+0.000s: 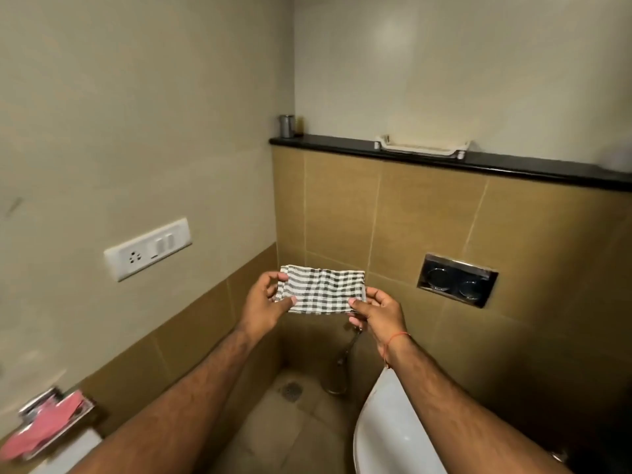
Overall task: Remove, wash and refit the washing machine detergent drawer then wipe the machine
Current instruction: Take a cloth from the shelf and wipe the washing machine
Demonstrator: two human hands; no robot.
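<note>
Cloth (321,290): checked, grey and white, folded to a strip, held stretched flat in the air at frame centre, in front of the brown tiled wall.

Left hand (261,304): grip pinched on the cloth's left end, thumb on the near face, fingers curled behind the edge.

Right hand (378,311): grip pinched on the cloth's lower right corner, thumb on top; a red thread (396,340) circled the wrist.

Drawer (424,147): white, lying on the black ledge (547,167) at upper right, well apart from the hands.

Steel cup (286,125): upright at the ledge's left end, a small brown bottle (299,125) just beside it.

Flush plate (457,284): chrome, two round buttons, right of the cloth.

Switch plate (147,253): white, on the left wall.

Toilet (386,436): white, lower right, under the right forearm.

Floor drain (291,390): below centre, hose (343,357) near it.

Pink item (44,425): blurred, lower left, on a metal rack.
</note>
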